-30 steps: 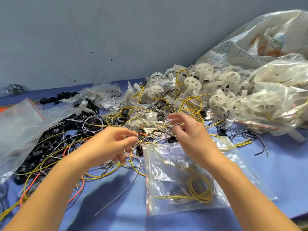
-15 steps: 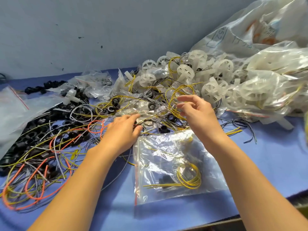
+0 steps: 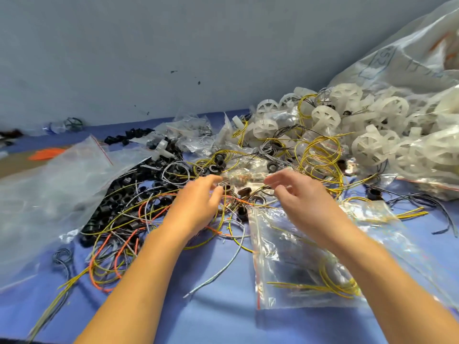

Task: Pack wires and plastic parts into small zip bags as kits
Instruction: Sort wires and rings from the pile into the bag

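Note:
A tangle of yellow, orange and grey wires (image 3: pixel 139 219) with black plastic rings (image 3: pixel 116 202) covers the blue table (image 3: pixel 218 316). My left hand (image 3: pixel 198 207) and my right hand (image 3: pixel 300 197) hover over the pile's middle, fingers loosely curved and spread, holding nothing. Between their fingertips lies a small crumpled clear bag (image 3: pixel 238 176). A clear zip bag (image 3: pixel 305 259) with yellow wires and dark parts inside lies flat under my right forearm. White plastic wheels (image 3: pixel 372 142) are heaped at the back right.
A big clear bag (image 3: pixel 49 192) lies at the left over the black rings. Large sacks of white wheels (image 3: pixel 422 78) fill the right side against the grey wall. Small filled zip bags (image 3: pixel 191 135) sit at the back. A bare blue patch lies between my forearms.
Both hands have let go of the wires they pinched and moved toward each other over the pile's middle, fingers now spread. The camera view has tilted and shifted.

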### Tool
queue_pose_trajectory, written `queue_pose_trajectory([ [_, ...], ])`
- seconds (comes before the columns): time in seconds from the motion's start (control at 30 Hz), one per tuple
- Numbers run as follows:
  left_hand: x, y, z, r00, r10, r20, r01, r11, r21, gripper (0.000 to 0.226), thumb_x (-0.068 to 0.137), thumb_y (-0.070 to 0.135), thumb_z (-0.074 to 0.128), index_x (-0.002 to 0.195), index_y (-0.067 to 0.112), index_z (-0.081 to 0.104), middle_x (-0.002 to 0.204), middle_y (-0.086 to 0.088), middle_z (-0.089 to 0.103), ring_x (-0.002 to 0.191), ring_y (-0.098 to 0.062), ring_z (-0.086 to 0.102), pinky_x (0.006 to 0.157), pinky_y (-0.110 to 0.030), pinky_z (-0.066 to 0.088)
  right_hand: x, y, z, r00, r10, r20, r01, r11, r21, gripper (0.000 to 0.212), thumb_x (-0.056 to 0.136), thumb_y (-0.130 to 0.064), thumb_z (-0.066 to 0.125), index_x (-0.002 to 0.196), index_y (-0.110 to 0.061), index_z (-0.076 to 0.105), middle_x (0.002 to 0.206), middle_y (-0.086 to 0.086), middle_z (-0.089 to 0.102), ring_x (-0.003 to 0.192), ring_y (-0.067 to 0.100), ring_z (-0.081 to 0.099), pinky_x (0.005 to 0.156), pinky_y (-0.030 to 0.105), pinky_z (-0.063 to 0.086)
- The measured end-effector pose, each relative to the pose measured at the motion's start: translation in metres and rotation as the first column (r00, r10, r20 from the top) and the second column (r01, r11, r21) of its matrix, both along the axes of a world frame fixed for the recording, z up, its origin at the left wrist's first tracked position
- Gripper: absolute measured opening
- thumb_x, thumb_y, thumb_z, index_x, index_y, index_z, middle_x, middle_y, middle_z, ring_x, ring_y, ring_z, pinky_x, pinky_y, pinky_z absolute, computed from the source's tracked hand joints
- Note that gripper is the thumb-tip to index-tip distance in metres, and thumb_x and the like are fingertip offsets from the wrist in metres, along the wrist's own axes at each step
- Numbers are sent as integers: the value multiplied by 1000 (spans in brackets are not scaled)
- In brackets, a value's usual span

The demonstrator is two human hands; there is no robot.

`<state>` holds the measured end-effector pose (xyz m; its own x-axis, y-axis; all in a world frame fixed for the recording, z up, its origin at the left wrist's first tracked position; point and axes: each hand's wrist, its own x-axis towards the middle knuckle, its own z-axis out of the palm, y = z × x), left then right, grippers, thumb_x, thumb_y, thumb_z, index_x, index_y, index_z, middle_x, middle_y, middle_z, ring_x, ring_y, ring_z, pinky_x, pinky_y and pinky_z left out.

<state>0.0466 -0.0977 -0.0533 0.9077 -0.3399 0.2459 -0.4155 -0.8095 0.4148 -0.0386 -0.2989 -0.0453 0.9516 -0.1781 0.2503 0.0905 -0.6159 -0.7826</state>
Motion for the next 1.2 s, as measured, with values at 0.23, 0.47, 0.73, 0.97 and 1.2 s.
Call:
queue_pose_trajectory([
  [0.23, 4, 34, -11, 998, 64, 17, -65, 996, 68, 34, 100, 31, 47, 131, 20, 59, 125, -4, 65, 117, -23, 58, 99, -45, 44, 1, -6, 2, 1000, -19, -1, 19, 998, -56, 28, 97, -18, 45, 108, -30, 67, 108, -7, 69, 95, 8, 63, 82, 28, 49],
  [0.47, 9, 17, -13, 996, 60, 71, -66, 994, 91, 34, 100, 29, 46, 131, 22, 57, 126, -3, 61, 121, -24, 51, 101, -43, 40, 3, -20, -5, 995, -69, -77, 57, 988, -147, 28, 97, -20, 45, 111, -29, 67, 114, -7, 67, 100, 10, 60, 85, 30, 47],
  [0.73, 21, -38, -15, 995, 53, 88, -63, 992, 112, 34, 100, 32, 43, 131, 26, 56, 127, -5, 59, 121, -28, 47, 101, -42, 38, 2, -40, 0, 980, -187, -75, 179, 979, -98, 31, 97, -24, 42, 116, -34, 64, 129, 2, 53, 121, 25, 48, 98, 35, 39],
  [0.97, 44, -75, -17, 978, 160, -132, -147, 984, 100, 36, 98, 36, 39, 128, 33, 59, 133, -8, 60, 125, -38, 47, 103, -45, 37, -8, -56, 2, 973, -207, -103, 201, 977, -73, 30, 97, -25, 42, 117, -33, 63, 131, 2, 53, 122, 22, 49, 106, 39, 39],
  [1.2, 48, -94, -16, 987, 159, 20, -153, 974, -168, 28, 96, 15, 45, 108, 21, 69, 117, -12, 64, 105, -28, 59, 93, -41, 47, -10, -69, 5, 968, -242, -69, 238, 969, -70, 33, 97, -24, 40, 119, -31, 64, 131, 2, 55, 118, 20, 51, 97, 33, 42],
])
